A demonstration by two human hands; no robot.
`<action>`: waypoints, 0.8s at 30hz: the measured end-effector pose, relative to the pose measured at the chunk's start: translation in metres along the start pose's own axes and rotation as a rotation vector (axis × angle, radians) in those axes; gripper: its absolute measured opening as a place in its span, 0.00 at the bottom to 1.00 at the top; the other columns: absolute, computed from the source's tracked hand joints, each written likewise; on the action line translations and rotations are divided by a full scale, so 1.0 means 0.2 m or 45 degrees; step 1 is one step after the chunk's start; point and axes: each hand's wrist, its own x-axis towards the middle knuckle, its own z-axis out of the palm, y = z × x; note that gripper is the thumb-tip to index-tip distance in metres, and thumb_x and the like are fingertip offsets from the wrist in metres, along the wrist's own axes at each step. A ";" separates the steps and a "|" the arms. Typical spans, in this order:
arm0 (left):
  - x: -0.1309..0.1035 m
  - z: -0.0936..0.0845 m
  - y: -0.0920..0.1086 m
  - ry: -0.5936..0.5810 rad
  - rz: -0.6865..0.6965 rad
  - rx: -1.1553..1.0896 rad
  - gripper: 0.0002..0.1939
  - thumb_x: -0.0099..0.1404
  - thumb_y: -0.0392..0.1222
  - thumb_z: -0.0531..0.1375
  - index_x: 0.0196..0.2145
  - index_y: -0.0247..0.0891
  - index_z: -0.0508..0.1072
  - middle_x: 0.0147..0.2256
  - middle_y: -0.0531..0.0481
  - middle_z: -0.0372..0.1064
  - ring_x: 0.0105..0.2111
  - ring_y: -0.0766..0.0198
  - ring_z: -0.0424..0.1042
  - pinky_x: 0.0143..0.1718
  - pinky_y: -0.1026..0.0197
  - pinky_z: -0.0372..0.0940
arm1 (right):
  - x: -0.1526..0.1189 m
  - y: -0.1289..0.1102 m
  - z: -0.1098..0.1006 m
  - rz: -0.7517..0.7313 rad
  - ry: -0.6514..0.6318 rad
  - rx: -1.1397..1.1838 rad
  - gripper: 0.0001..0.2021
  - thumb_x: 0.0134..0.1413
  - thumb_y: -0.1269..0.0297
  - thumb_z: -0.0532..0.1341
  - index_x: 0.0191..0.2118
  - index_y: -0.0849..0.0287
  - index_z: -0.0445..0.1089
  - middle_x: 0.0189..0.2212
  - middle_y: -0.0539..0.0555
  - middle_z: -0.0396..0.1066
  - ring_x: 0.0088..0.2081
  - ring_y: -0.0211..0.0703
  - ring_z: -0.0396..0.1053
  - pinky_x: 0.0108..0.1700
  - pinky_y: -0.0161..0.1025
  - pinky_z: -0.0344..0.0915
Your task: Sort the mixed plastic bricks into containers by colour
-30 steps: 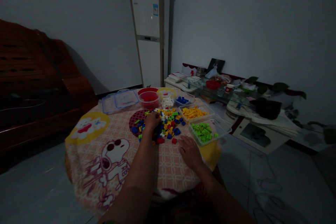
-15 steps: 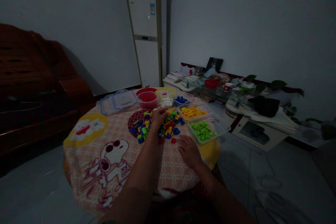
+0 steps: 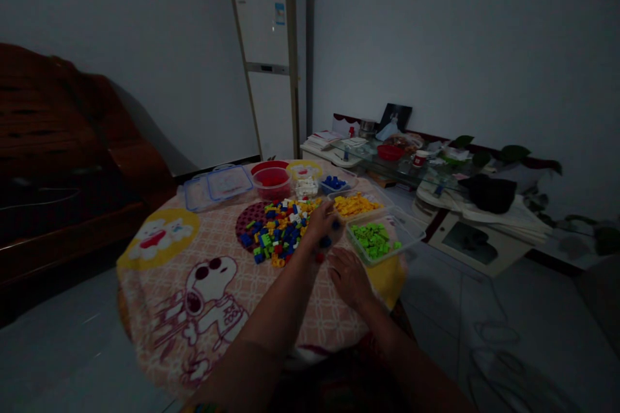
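My left hand (image 3: pixel 322 224) is over the right edge of the mixed pile of bricks (image 3: pixel 278 232), its fingers drawn close together near the yellow bricks (image 3: pixel 356 205). They are blurred, and I cannot tell whether they grip a brick. My right hand (image 3: pixel 349 277) lies palm down on the patterned cloth (image 3: pixel 320 310), fingers loosely spread and holding nothing that I can see, just beside the green bricks' container (image 3: pixel 409 237).

The pile, in blue, yellow, green, red and white, sits loose on the cloth, mostly to the left of my left hand. Light green bricks (image 3: pixel 372 241) fill part of their clear container; behind it, the yellow ones lie in another. Farther back, blue bricks (image 3: pixel 333 182) sit in a clear container, with white bricks (image 3: pixel 307 188) to their left. Next comes a round clear tub (image 3: pixel 272 192), a red bowl (image 3: pixel 259 167) showing behind it, and then blue-edged lids (image 3: pixel 230 182) at the far left of the cloth-covered table (image 3: pixel 123 313).

Beyond, I see a wooden bench (image 3: pixel 48 116) at left, a tall white cabinet-like unit (image 3: pixel 268 103), and a glass-topped stand (image 3: pixel 371 158) with a paper cup (image 3: pixel 420 158) at right.
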 end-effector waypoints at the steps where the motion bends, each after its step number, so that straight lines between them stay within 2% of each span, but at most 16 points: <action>1: 0.00 -0.05 -0.01 0.021 -0.028 0.043 0.23 0.61 0.36 0.61 0.54 0.37 0.76 0.50 0.41 0.76 0.50 0.54 0.75 0.54 0.53 0.68 | 0.00 0.00 0.00 -0.002 -0.001 0.001 0.18 0.62 0.68 0.56 0.56 0.59 0.72 0.59 0.60 0.69 0.62 0.50 0.62 0.66 0.52 0.56; 4: 0.00 -0.21 -0.06 0.104 -0.141 0.218 0.20 0.61 0.34 0.59 0.51 0.35 0.78 0.49 0.41 0.77 0.48 0.55 0.76 0.54 0.55 0.67 | 0.00 0.00 -0.01 -0.001 0.003 0.004 0.17 0.63 0.68 0.55 0.55 0.58 0.72 0.60 0.59 0.69 0.62 0.49 0.63 0.66 0.52 0.57; 7: -0.02 -0.39 -0.14 0.120 -0.254 0.386 0.18 0.61 0.34 0.59 0.48 0.35 0.80 0.47 0.41 0.78 0.46 0.54 0.76 0.51 0.56 0.67 | 0.00 0.00 0.00 0.000 0.014 0.006 0.17 0.63 0.68 0.55 0.55 0.56 0.73 0.59 0.58 0.69 0.62 0.49 0.63 0.66 0.53 0.57; 10: -0.06 -0.54 -0.24 0.114 -0.360 0.500 0.16 0.60 0.35 0.59 0.44 0.37 0.81 0.43 0.43 0.80 0.42 0.55 0.77 0.45 0.59 0.68 | -0.01 0.00 0.01 -0.004 0.024 0.004 0.17 0.62 0.69 0.56 0.55 0.55 0.73 0.59 0.58 0.69 0.62 0.48 0.63 0.66 0.53 0.56; 12: -0.08 -0.61 -0.30 0.072 -0.423 0.509 0.14 0.56 0.35 0.61 0.39 0.37 0.82 0.39 0.45 0.81 0.39 0.56 0.77 0.39 0.62 0.67 | -0.01 0.01 0.02 -0.012 0.025 -0.001 0.18 0.62 0.69 0.56 0.55 0.55 0.72 0.60 0.58 0.69 0.62 0.48 0.63 0.66 0.53 0.56; 14: -0.09 -0.65 -0.36 -0.026 -0.483 0.429 0.13 0.53 0.34 0.62 0.36 0.37 0.82 0.34 0.47 0.81 0.34 0.59 0.76 0.34 0.64 0.66 | -0.01 0.01 0.02 -0.020 0.024 -0.008 0.18 0.62 0.69 0.56 0.55 0.56 0.72 0.60 0.58 0.69 0.62 0.48 0.63 0.66 0.53 0.56; 17: -0.10 -0.65 -0.39 -0.148 -0.529 0.295 0.14 0.50 0.34 0.62 0.35 0.38 0.83 0.29 0.50 0.80 0.29 0.60 0.75 0.29 0.65 0.64 | -0.01 0.01 0.02 -0.032 0.026 -0.017 0.18 0.62 0.69 0.55 0.55 0.55 0.72 0.60 0.57 0.69 0.62 0.48 0.63 0.66 0.53 0.56; 20: -0.11 -0.62 -0.39 -0.101 -0.519 0.314 0.15 0.49 0.33 0.61 0.35 0.38 0.83 0.30 0.48 0.80 0.30 0.59 0.75 0.29 0.64 0.64 | -0.01 0.02 0.02 -0.032 0.034 -0.018 0.17 0.62 0.69 0.55 0.55 0.56 0.72 0.60 0.57 0.69 0.62 0.48 0.63 0.66 0.52 0.56; 24: -0.11 -0.60 -0.37 -0.039 -0.483 0.372 0.13 0.52 0.34 0.60 0.34 0.39 0.83 0.33 0.47 0.81 0.33 0.59 0.76 0.35 0.63 0.65 | -0.01 0.01 0.02 -0.016 0.021 -0.021 0.17 0.62 0.69 0.56 0.55 0.57 0.72 0.60 0.58 0.69 0.62 0.48 0.63 0.66 0.52 0.56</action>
